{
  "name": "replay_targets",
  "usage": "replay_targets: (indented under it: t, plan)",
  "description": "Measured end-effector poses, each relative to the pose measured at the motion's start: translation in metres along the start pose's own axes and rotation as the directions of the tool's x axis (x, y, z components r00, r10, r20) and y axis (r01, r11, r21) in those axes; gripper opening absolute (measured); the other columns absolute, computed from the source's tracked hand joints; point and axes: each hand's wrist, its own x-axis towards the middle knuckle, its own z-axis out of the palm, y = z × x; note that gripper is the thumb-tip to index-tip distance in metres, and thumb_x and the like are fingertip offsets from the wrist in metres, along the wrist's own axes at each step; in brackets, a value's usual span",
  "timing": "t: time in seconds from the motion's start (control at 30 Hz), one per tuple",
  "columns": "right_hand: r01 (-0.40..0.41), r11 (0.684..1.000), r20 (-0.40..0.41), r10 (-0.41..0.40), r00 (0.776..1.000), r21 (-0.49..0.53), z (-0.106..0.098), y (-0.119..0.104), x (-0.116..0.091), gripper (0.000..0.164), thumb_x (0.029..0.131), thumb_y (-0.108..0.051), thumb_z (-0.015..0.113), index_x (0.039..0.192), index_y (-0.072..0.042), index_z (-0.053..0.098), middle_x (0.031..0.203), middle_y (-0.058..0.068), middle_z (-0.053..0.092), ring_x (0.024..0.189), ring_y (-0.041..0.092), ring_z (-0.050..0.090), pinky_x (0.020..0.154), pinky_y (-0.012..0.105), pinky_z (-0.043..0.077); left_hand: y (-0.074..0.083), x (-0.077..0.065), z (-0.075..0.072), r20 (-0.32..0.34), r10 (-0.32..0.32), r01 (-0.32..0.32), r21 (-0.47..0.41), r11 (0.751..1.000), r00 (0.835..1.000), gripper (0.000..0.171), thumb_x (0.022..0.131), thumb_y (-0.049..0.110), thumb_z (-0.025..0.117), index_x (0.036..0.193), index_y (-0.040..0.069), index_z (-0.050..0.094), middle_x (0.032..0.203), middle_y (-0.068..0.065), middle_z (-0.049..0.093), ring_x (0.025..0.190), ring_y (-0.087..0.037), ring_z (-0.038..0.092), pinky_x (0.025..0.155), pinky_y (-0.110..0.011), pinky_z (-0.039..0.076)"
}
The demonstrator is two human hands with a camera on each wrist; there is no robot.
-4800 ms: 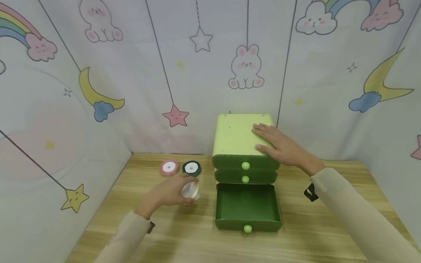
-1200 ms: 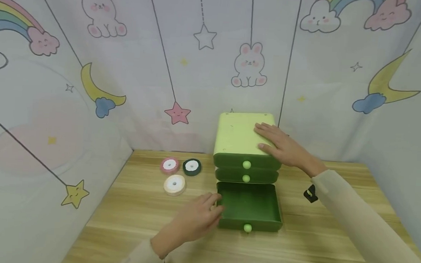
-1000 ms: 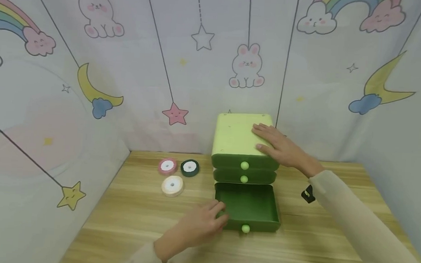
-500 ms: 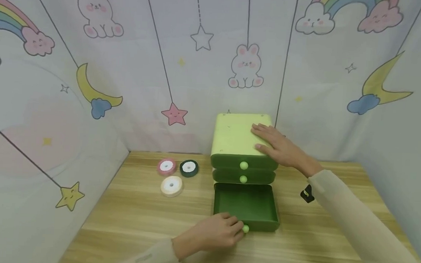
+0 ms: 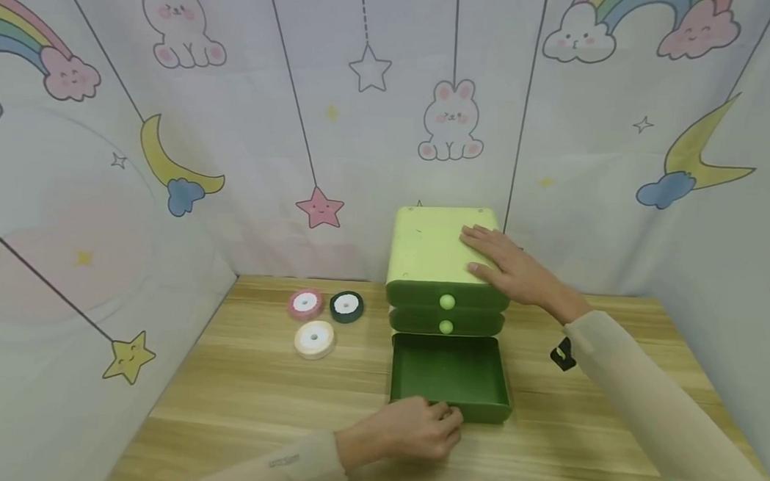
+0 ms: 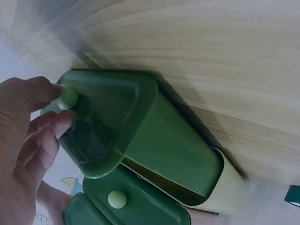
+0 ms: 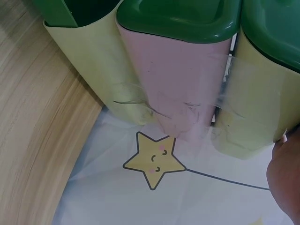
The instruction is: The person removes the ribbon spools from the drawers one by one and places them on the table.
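A stacked drawer cabinet stands against the back wall, its top light yellow-green and its fronts dark green. Its bottom drawer is pulled out and looks bare inside; the two upper ones are pushed in. My left hand is at the front of that drawer, and the left wrist view has thumb and fingers pinching its round light green knob. My right hand rests on the cabinet's top with fingers extended. In the right wrist view only part of it shows, beside the cabinet's pink middle section.
Left of the cabinet lie three ribbon spools: a pink one, a dark green one and a cream one. All rest on a wood-grain table. Cartoon-printed cloth encloses the back and sides.
My left hand has set the cream spool down near the other two, then moved right to the bottom drawer's knob. My right hand and the drawer stay in place.
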Motion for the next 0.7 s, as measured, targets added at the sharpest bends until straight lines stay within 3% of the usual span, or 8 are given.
replay_targets:
  t: [0.13,0.33,0.53,0.7]
  plan:
    - [0.003,1.0,-0.003,-0.003,1.0,0.008,0.0,0.0,0.0,0.063,0.111,-0.04,0.048,0.167,-0.018,0.03,0.176,0.005,0.023,0.166,0.032,0.015,0.134,0.058,0.01,0.004,0.002,-0.001,0.006,-0.01,0.01,0.023,1.0,1.0,0.032,0.106,0.013,0.045,0.103,0.023,0.075,0.108,0.007,0.071,0.079,-0.003,0.068,0.051,-0.019,0.052]
    - [0.003,1.0,0.0,-0.003,1.0,0.014,0.0,0.001,0.0,0.064,0.111,-0.041,0.049,0.167,-0.017,0.03,0.176,0.005,0.023,0.166,0.031,0.015,0.134,0.057,0.01,0.013,0.003,0.0,0.035,-0.081,0.079,0.05,0.996,0.996,0.053,0.104,-0.003,0.027,0.102,0.018,0.075,0.098,0.005,0.068,0.07,-0.001,0.06,0.051,-0.015,0.049]
    - [0.006,1.0,-0.007,-0.005,1.0,0.03,0.0,0.001,0.0,0.063,0.111,-0.04,0.049,0.167,-0.017,0.03,0.176,0.004,0.024,0.166,0.03,0.015,0.135,0.057,0.009,0.019,0.007,0.001,0.045,-0.173,0.172,0.042,0.984,0.984,0.049,0.105,-0.004,0.028,0.101,0.013,0.074,0.091,0.004,0.064,0.071,-0.003,0.06,0.055,-0.015,0.051]
    - [0.002,0.999,-0.002,-0.002,1.0,0.033,0.0,0.002,0.001,0.063,0.111,-0.041,0.048,0.167,-0.019,0.03,0.176,0.003,0.023,0.166,0.03,0.014,0.134,0.057,0.009,0.022,0.008,0.001,0.05,-0.202,0.201,0.021,0.979,0.978,0.048,0.106,-0.003,0.029,0.103,0.011,0.075,0.093,0.003,0.066,0.075,-0.003,0.064,0.056,-0.014,0.053]
